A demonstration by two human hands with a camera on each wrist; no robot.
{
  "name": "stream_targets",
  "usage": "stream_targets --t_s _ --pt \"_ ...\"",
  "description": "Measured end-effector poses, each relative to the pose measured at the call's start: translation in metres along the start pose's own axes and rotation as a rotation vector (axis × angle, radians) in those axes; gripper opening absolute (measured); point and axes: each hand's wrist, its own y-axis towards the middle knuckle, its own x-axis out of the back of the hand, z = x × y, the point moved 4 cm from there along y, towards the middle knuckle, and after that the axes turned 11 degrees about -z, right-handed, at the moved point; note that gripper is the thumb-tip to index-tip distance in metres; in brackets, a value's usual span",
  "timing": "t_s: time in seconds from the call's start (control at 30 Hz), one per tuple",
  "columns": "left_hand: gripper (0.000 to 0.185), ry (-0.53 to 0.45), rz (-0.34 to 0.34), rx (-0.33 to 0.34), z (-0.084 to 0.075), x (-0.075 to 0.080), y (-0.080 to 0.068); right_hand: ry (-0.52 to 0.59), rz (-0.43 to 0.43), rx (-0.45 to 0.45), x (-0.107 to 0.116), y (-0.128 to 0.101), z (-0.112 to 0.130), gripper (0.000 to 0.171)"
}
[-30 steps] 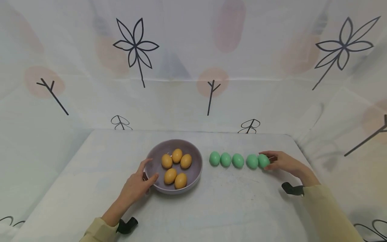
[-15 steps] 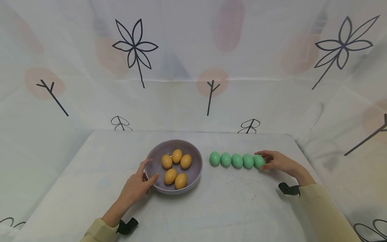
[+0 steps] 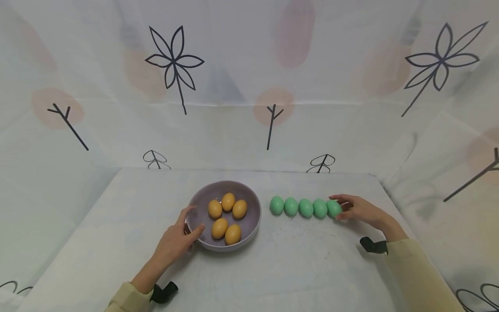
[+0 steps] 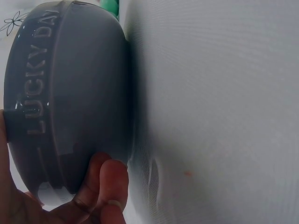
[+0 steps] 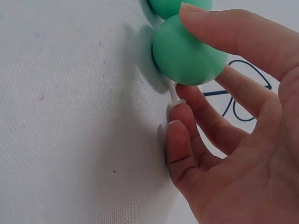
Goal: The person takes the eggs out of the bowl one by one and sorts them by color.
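Green eggs (image 3: 306, 208) could roll
Right of centre, the right hand (image 3: 364, 211) pinches the end egg (image 3: 333, 209), far-side contact hard to see; sideways pressure could scatter the rest. Near centre, tilting the purple bowl (image 3: 226, 248) in the left hand's (image 3: 171, 243) grip could shift the yellow eggs (image 3: 232, 234).

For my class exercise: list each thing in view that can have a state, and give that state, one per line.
Bowl: upright, holding five eggs.
Orange eggs: whole-looking, lying in the bowl.
Green eggs: five, whole-looking, in a row beside the bowl.
Left hand: gripping the bowl's left side.
Right hand: holding the end green egg between thumb and fingers.
Tablecloth: spread out, lightly marked.
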Motion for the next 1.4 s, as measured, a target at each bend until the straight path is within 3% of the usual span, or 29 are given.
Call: stream_targets --t_s 0.33,0.67,0.97,1.1,1.4 --pt "0.065 0.002 -0.002 -0.009 0.002 -0.003 0.001 0.013 -0.045 0.053 0.009 -0.002 0.009 0.067" --pt "0.066 -0.005 -0.005 0.003 0.006 -0.005 0.002 -0.068 -0.151 0.124 -0.002 0.021 0.070 0.045" --pt "0.067 -0.024 0.007 0.012 0.003 -0.002 0.001 -0.077 -0.074 0.225 -0.043 0.055 0.138 0.036" --pt "0.068 -0.035 0.014 0.027 0.001 -0.001 0.001 -0.037 -0.009 0.256 -0.070 0.070 0.166 0.034" --pt "0.068 -0.075 0.030 0.039 0.001 -0.001 0.000 0.023 0.140 0.419 -0.136 0.094 0.226 0.037"
